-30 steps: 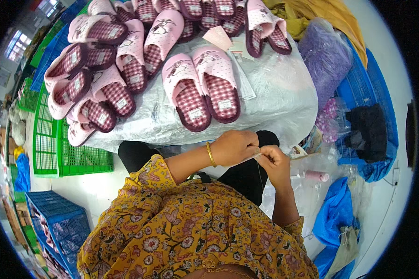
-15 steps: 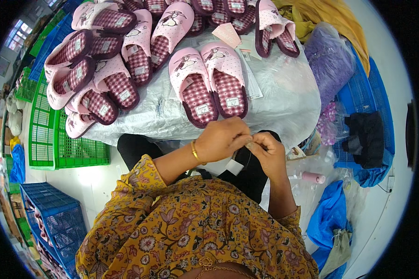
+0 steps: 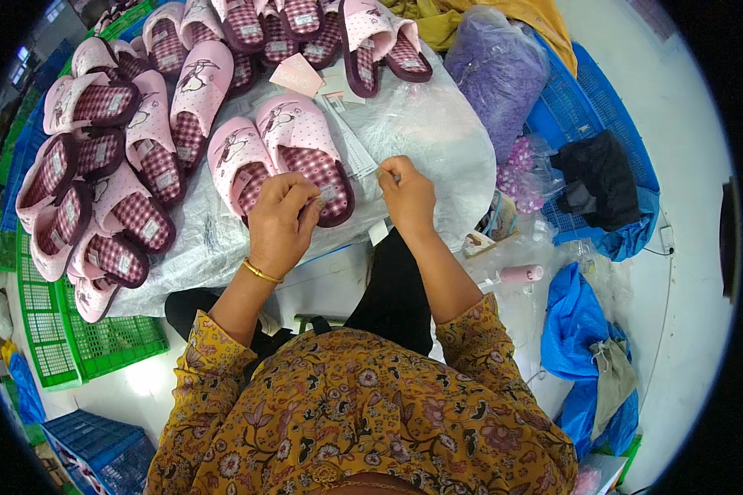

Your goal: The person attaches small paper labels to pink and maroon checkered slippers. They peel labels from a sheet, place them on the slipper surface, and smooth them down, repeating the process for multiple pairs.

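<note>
A pair of pink slippers (image 3: 309, 136) with plaid insoles and dark plum edging lies in front of me on the plastic-covered table (image 3: 429, 124). My left hand (image 3: 282, 219) is over the front of this pair, thumb and fingers pinched together, partly hiding the left slipper. To the right of the pair, my right hand (image 3: 408, 196) is also closed in a pinch, above the table's near edge. Whatever either pinch holds is too fine to make out. A small white tag (image 3: 378, 232) shows just below my right hand.
Several more pink slippers (image 3: 111, 198) crowd the table's left and far sides. Card tags (image 3: 298, 75) lie behind the pair. Green crates (image 3: 54, 330) stand at left. At right are a purple bagged bundle (image 3: 497, 78), a blue crate (image 3: 582, 99) and a pink thread spool (image 3: 522, 273).
My hands were close together near my lap; now they are apart and farther forward, the left over the slippers. The whole view has shifted, with the table now farther left.
</note>
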{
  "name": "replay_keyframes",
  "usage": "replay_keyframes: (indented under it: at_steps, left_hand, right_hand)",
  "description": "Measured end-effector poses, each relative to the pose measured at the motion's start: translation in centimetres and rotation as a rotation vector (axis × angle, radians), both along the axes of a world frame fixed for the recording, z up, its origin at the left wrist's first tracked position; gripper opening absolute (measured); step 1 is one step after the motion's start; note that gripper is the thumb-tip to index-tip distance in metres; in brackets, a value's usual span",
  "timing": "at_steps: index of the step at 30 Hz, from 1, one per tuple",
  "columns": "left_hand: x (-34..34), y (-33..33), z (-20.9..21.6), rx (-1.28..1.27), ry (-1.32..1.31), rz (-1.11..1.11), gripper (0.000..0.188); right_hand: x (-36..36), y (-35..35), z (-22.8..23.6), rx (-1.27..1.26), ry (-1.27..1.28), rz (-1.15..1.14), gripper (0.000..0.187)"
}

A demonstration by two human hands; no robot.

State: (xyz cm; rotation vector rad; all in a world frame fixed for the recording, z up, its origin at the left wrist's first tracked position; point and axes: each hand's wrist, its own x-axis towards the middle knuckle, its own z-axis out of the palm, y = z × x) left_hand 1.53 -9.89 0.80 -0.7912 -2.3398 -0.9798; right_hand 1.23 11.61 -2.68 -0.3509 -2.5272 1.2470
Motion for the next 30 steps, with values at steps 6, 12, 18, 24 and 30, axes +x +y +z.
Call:
replay_keyframes:
  at_steps: [6, 12, 18, 24, 30]
  left_hand:
    - [-0.2, -0.2, -0.6, 0.006, -0.080, -0.023, 0.015]
    - [-0.3, 0.0, -0.3, 0.023, -0.089, -0.024, 0.015]
    - [1.9, 1.6, 0.8, 0.166, -0.373, -0.117, 0.013]
    - [5.5, 5.5, -1.6, 0.666, -1.356, -0.276, 0.030]
    - [5.4, 8.2, -5.5, 1.039, -1.439, -0.238, 0.015]
  right_hand:
    - [-1.5, -0.5, -1.0, -0.025, 0.004, -0.035, 0.012]
    - [0.2, 1.5, -2.5, -0.067, 0.081, -0.091, 0.012]
    - [6.2, 3.8, -1.5, -0.724, -0.042, -0.122, 0.013]
    - [11.1, 3.3, 0.0, -0.861, -0.033, -0.091, 0.013]
    - [15.0, 2.6, -0.8, -0.764, -0.107, 0.027, 0.010]
